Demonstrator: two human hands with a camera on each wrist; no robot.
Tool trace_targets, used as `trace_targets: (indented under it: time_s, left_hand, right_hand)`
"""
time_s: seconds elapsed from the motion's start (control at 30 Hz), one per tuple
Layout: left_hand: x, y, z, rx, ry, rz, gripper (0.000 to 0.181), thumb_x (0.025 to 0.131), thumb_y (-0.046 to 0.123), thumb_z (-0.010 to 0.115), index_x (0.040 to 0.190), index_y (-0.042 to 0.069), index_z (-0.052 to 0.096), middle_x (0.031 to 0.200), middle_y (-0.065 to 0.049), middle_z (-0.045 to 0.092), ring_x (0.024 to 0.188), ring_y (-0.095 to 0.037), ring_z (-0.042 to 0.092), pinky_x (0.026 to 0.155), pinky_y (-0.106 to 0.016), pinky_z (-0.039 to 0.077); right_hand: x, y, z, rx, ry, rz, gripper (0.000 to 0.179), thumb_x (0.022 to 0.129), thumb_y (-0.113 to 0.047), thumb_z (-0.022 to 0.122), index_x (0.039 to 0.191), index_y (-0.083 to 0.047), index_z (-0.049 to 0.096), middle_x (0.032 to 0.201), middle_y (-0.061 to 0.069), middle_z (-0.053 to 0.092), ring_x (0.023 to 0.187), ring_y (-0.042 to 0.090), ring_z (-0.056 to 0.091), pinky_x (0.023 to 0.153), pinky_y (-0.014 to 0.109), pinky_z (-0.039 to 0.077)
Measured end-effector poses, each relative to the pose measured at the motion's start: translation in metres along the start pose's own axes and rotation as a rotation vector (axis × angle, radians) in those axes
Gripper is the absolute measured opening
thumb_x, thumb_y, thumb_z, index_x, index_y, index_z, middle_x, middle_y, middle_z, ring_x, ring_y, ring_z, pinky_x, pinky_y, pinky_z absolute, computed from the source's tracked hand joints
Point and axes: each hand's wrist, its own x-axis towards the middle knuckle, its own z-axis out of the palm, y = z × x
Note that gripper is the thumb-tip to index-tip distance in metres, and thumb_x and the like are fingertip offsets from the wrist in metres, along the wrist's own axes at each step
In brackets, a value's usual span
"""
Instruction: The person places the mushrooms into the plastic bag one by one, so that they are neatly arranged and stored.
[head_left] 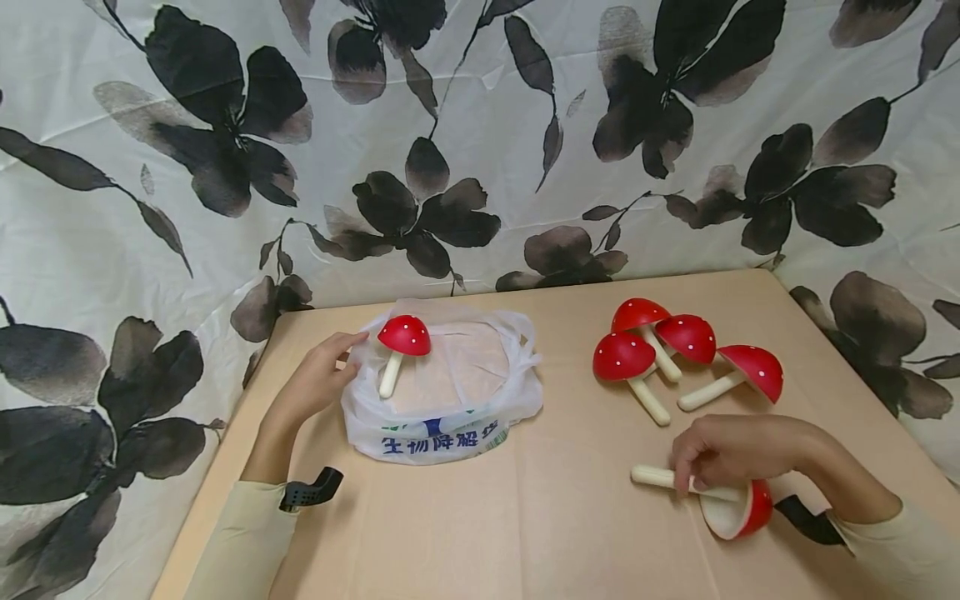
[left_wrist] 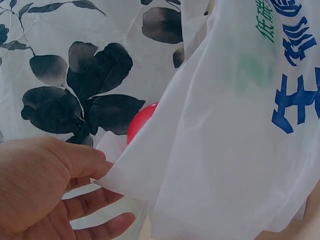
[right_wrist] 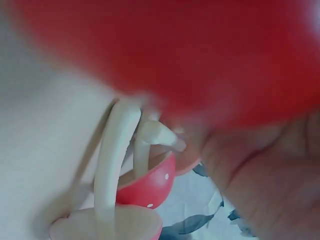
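My right hand point(head_left: 738, 450) grips the stem of a toy mushroom point(head_left: 757, 508) with a red, white-dotted cap. The stem points left and the cap lies under the wrist; in the right wrist view its blurred red cap point(right_wrist: 200, 55) fills the top. At the left, my left hand point(head_left: 318, 379) pinches the edge of a white plastic bag point(head_left: 442, 429) printed with blue and green characters. In the left wrist view, the thumb and fingers point(left_wrist: 85, 160) meet at the bag's rim. Inside the open bag lies another mushroom point(head_left: 405, 336), its stem slanting toward me.
Several more red mushrooms point(head_left: 624, 357) lie grouped at the table's back right, just beyond my right hand. The wooden table point(head_left: 577, 500) ends at a white cloth point(head_left: 525, 167) with dark flowers, hanging behind and at both sides.
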Motion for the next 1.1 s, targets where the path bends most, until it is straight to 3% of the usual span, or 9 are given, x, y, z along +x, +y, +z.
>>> trace_targets:
  time_s: [0.13, 0.33, 0.47, 0.57, 0.73, 0.87, 0.93, 1.03, 1.1]
  left_hand:
    - [-0.001, 0.0, -0.001, 0.003, 0.002, 0.008, 0.05, 0.097, -0.002, 0.06, 0.146, -0.004, 0.05, 0.137, -0.024, 0.056, 0.118, -0.041, 0.058, 0.097, -0.057, 0.051]
    - [-0.001, -0.001, -0.002, 0.001, -0.004, 0.007, 0.05, 0.097, -0.002, 0.06, 0.146, -0.004, 0.049, 0.137, -0.024, 0.057, 0.119, -0.041, 0.057, 0.098, -0.058, 0.05]
    - [-0.002, -0.002, -0.002, 0.002, -0.003, 0.007, 0.049, 0.097, -0.001, 0.06, 0.146, -0.004, 0.05, 0.136, -0.024, 0.057, 0.119, -0.041, 0.058, 0.098, -0.058, 0.051]
    - [-0.002, -0.002, -0.002, 0.004, -0.003, 0.004, 0.049, 0.097, -0.001, 0.061, 0.146, -0.004, 0.05, 0.136, -0.024, 0.057, 0.118, -0.041, 0.058, 0.097, -0.058, 0.051]
    - [-0.002, -0.002, -0.003, 0.008, -0.007, 0.0, 0.05, 0.098, 0.0, 0.06, 0.146, -0.004, 0.05, 0.138, -0.024, 0.056, 0.118, -0.041, 0.058, 0.098, -0.058, 0.051]
    - [-0.002, -0.002, -0.003, 0.007, -0.007, -0.003, 0.049, 0.098, 0.0, 0.06, 0.146, -0.004, 0.05, 0.138, -0.024, 0.056, 0.118, -0.041, 0.058, 0.098, -0.058, 0.051]
    - [-0.002, -0.002, -0.003, 0.007, -0.005, -0.004, 0.049, 0.098, 0.0, 0.06, 0.146, -0.004, 0.05, 0.139, -0.024, 0.056, 0.118, -0.041, 0.058, 0.097, -0.058, 0.051]
    - [-0.002, -0.003, -0.003, 0.01, -0.005, -0.005, 0.049, 0.098, 0.001, 0.059, 0.146, -0.004, 0.05, 0.138, -0.024, 0.056, 0.118, -0.042, 0.058, 0.097, -0.058, 0.051]
    - [-0.002, -0.003, -0.003, 0.012, -0.004, -0.012, 0.049, 0.098, 0.002, 0.06, 0.146, -0.003, 0.05, 0.138, -0.023, 0.056, 0.118, -0.042, 0.058, 0.097, -0.057, 0.051]
  right_hand:
    - [0.0, -0.005, -0.003, -0.028, 0.068, -0.096, 0.022, 0.094, -0.011, 0.07, 0.112, -0.022, 0.076, 0.111, -0.004, 0.068, 0.101, 0.015, 0.061, 0.081, 0.026, 0.056]
    - [0.008, -0.012, -0.006, -0.111, 0.262, -0.198, 0.032, 0.092, -0.016, 0.074, 0.122, -0.025, 0.073, 0.116, -0.005, 0.068, 0.106, 0.015, 0.061, 0.082, 0.029, 0.058]
    - [0.015, -0.015, -0.006, -0.169, 0.372, -0.162, 0.038, 0.09, -0.022, 0.076, 0.127, -0.031, 0.071, 0.129, -0.003, 0.066, 0.129, 0.034, 0.051, 0.085, 0.033, 0.059]
    - [0.021, -0.014, -0.006, -0.153, 0.416, -0.129, 0.043, 0.09, -0.024, 0.077, 0.132, -0.03, 0.068, 0.137, 0.001, 0.061, 0.137, 0.044, 0.042, 0.086, 0.033, 0.059]
    - [0.028, -0.011, -0.005, -0.088, 0.472, -0.099, 0.051, 0.089, -0.022, 0.078, 0.138, -0.023, 0.064, 0.137, 0.006, 0.059, 0.13, 0.038, 0.048, 0.08, 0.029, 0.059]
    - [0.032, -0.01, -0.006, -0.047, 0.541, -0.081, 0.048, 0.09, -0.021, 0.077, 0.136, -0.024, 0.065, 0.157, 0.017, 0.038, 0.145, 0.045, 0.025, 0.077, 0.029, 0.06]
    - [0.034, -0.008, -0.008, -0.025, 0.574, -0.088, 0.047, 0.091, -0.017, 0.076, 0.136, -0.023, 0.065, 0.158, 0.019, 0.034, 0.148, 0.045, 0.017, 0.078, 0.029, 0.06]
    - [0.035, -0.006, -0.011, -0.017, 0.607, -0.114, 0.046, 0.092, -0.011, 0.074, 0.136, -0.02, 0.065, 0.146, 0.014, 0.049, 0.139, 0.036, 0.039, 0.079, 0.03, 0.06]
    - [0.036, -0.004, -0.012, -0.032, 0.627, -0.134, 0.048, 0.091, -0.008, 0.073, 0.137, -0.019, 0.064, 0.128, 0.008, 0.061, 0.123, 0.029, 0.055, 0.079, 0.03, 0.06]
